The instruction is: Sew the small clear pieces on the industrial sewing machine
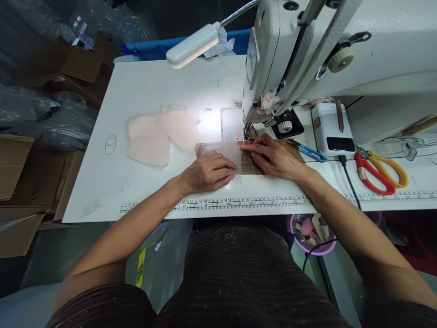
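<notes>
My left hand (pixel 212 172) lies flat, fingers together, on a whitish see-through sheet (pixel 221 148) that covers part of a brown flat piece (pixel 249 166). My right hand (pixel 273 157) rests on the brown piece, its index finger stretched to the sheet's right edge and the other fingers bent. Just beyond both hands is the presser foot (pixel 246 132) of a white sewing machine (pixel 268 59). Blue thread snips (pixel 312 152) lie to the right of my right hand. On the left of the table are pale pink cut pieces (pixel 160 135).
A lamp (pixel 194 45) hangs over the white table (pixel 102 182). Red-and-yellow-handled pliers or cutters (pixel 380 173) and a white box with a dark display (pixel 332 130) lie at the right. A purple scrap bin (pixel 312 234) stands below; cardboard boxes (pixel 37 182) are at the left.
</notes>
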{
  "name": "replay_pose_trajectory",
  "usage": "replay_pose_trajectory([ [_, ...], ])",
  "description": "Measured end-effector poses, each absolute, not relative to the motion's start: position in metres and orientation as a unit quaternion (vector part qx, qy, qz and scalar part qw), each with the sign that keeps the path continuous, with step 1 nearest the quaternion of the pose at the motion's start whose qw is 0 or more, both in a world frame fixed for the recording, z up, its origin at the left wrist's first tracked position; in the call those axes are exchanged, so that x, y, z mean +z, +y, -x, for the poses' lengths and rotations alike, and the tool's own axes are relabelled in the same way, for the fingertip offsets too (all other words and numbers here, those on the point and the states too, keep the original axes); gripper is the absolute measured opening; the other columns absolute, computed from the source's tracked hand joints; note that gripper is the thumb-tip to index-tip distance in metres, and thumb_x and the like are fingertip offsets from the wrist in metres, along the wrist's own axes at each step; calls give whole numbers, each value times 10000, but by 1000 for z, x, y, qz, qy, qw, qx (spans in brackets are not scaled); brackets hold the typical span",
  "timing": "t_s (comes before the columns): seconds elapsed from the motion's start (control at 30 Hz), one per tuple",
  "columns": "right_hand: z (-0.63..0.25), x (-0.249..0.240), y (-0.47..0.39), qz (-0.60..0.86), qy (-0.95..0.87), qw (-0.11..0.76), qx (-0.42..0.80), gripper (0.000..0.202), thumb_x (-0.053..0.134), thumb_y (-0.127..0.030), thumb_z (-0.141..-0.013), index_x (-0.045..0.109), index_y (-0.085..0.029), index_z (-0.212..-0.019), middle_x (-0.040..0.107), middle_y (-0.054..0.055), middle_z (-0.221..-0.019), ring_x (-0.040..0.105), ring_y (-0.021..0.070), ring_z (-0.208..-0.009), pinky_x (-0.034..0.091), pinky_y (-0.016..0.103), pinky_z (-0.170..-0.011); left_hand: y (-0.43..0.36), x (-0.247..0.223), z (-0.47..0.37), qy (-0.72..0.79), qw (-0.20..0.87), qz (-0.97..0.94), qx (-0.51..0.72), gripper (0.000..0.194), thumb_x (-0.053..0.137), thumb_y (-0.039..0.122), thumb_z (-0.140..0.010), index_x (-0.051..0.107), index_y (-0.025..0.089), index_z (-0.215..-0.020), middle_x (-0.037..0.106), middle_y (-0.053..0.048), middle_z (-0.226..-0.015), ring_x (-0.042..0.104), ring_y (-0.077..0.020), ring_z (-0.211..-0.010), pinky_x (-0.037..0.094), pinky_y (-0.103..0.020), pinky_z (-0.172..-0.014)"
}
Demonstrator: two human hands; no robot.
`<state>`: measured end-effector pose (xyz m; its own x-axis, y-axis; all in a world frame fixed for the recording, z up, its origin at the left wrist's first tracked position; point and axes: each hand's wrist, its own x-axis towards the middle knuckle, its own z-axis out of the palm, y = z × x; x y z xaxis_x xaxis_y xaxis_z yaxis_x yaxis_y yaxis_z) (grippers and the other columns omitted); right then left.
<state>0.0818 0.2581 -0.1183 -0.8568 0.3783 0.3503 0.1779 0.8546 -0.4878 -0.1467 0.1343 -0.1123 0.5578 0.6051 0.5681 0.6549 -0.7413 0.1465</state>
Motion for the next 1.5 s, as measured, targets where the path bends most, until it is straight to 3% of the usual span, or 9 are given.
replay_pose_trajectory([
  [0.5,-71,-122,255,143,-967,184,107,349,401,-278,-1030,657,-276,-1267,538,104,-1010,496,231,-879,453,371,-748,134,-108,143,-346,98,891,-278,41,671,183,-889,683,175,-851,771,-33,-915,669,-141,-743,517,-293,-637],
  [0.9,-82,-126,259,120,-945,233,195,347,423,-286,-1021,687,-288,-1246,548,96,-1028,555,224,-931,520,414,-844,132,-109,143,-378,112,879,-269,107,650,178,-885,683,188,-784,775,-33,-936,666,-146,-736,525,-320,-644],
  [1.5,-89,-115,248,104,-970,180,128,348,528,-245,-978,692,-271,-1283,581,143,-1133,535,308,-1075,495,499,-914,133,-110,142,-366,120,882,-272,72,675,174,-873,677,174,-801,778,-27,-931,654,-146,-736,497,-306,-646],
])
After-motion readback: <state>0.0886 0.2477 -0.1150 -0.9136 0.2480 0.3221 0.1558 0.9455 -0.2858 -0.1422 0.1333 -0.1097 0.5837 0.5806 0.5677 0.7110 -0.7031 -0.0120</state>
